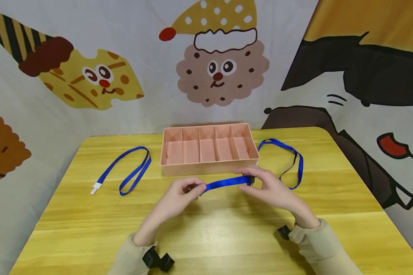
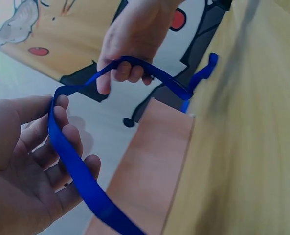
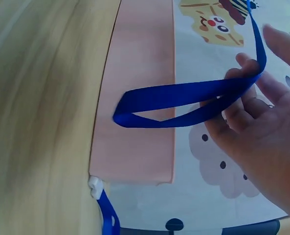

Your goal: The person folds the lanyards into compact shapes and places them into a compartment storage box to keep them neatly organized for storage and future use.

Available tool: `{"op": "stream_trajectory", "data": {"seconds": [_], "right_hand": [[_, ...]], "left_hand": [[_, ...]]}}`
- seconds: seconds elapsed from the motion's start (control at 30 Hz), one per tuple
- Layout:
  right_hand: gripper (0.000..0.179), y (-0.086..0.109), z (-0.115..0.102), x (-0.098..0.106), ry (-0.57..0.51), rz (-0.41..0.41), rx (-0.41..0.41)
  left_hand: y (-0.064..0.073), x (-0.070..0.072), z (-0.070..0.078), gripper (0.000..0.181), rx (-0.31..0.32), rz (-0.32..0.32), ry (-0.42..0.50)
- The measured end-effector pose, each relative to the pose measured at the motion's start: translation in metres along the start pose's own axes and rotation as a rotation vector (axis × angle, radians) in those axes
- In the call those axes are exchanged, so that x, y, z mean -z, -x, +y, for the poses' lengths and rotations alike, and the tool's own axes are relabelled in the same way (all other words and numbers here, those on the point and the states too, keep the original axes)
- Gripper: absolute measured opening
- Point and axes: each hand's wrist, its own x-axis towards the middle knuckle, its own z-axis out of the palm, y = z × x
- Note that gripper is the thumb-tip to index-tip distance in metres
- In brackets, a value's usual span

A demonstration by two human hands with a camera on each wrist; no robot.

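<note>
Both hands hold a blue lanyard [image 1: 227, 183] stretched between them above the table, in front of the pink box. My left hand [image 1: 184, 194] pinches one part of its strap between thumb and fingers; in the left wrist view the strap [image 2: 76, 169] runs down past those fingers. Bent fingers of my right hand [image 1: 266, 187] carry the other part, with the thumb held apart in the right wrist view. From these fingers a loop of the strap [image 3: 169, 95] hangs out over the box's side. A small dark piece [image 1: 250, 180] shows at the strap's right end.
The pink box [image 1: 206, 168], split into several compartments, stands at the table's back. Left of it lies another blue lanyard [image 1: 137, 170] with a white clip [image 1: 96, 186]. A third blue lanyard [image 1: 300, 168] lies right of the box. A printed cloth [image 1: 134, 118] hangs behind.
</note>
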Motion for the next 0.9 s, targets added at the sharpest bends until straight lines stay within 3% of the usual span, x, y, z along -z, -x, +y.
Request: {"op": "stream_trajectory", "data": {"seconds": [0.2,0.33,0.63,0.9], "right_hand": [[0.034,-0.004,-0.004,0.002,0.050,0.115,0.086],[0.029,-0.009,-0.006,0.003,0.035,0.171,0.128],[0.025,-0.011,-0.008,0.003,0.052,0.206,0.128],[0.028,-0.007,-0.002,0.007,0.049,0.216,0.115]], "left_hand": [[-0.005,0.004,0.014,0.020,-0.071,0.058,0.022],[-0.005,0.005,0.023,0.021,-0.098,0.090,0.089],[0.001,0.006,0.031,0.019,-0.133,0.134,0.167],[0.003,0.007,0.033,0.021,-0.107,0.204,0.192]]}}
